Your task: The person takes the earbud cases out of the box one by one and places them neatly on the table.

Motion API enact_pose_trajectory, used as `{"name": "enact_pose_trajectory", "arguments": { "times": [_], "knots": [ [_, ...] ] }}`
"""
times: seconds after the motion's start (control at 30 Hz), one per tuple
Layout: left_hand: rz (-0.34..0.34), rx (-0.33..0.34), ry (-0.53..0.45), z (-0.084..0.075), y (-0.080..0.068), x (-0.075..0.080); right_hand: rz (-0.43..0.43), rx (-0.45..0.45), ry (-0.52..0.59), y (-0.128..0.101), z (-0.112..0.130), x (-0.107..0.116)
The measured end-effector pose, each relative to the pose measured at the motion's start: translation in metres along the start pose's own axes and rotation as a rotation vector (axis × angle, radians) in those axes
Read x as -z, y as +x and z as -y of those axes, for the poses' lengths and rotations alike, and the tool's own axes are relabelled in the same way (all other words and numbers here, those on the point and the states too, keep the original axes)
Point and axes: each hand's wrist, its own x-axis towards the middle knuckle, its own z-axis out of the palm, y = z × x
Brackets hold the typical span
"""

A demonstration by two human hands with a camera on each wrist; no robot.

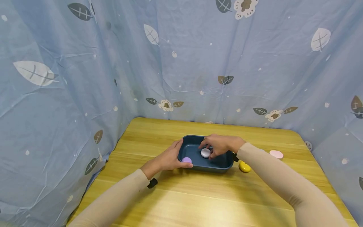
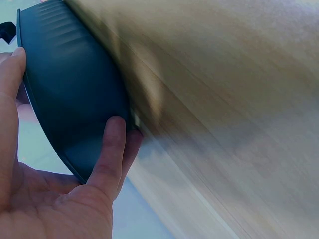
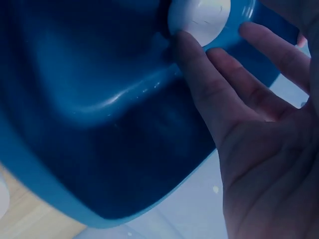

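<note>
Dark blue and rectangular, a shallow tray point(image 1: 216, 165) sits near the middle of our wooden counter point(image 1: 198, 195). Our left hand point(image 1: 169, 157) grips the tray's left end, thumb over the rim and fingers curled against the outer wall. Our right hand point(image 1: 219, 145) reaches into the tray from above, its fingertips touching a white round disc point(image 1: 205, 153) that lies on the tray floor; we cannot tell whether the fingers pinch it or only rest on it. A purple disc point(image 1: 186, 160) lies in the tray's near left corner, just beside our left thumb. On the counter to the right of the tray lie a yellow piece point(image 1: 244, 167), close by, and a pink disc point(image 1: 276, 154), farther off. Blue leaf-patterned fabric point(image 1: 85, 78) surrounds the counter.
</note>
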Motion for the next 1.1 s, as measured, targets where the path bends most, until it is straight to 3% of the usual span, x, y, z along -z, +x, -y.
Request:
{"name": "enact_pose_trajectory", "arguments": {
  "times": [0.63, 1.1],
  "knots": [
    [-0.007, -0.009, 0.008, -0.001, -0.002, 0.000, 0.056, 0.056, -0.103, 0.018, -0.001, -0.001],
    [-0.004, -0.010, -0.009, 0.000, -0.002, 0.000, -0.023, 0.045, -0.057, 0.013, 0.001, -0.002]
  ]
}}
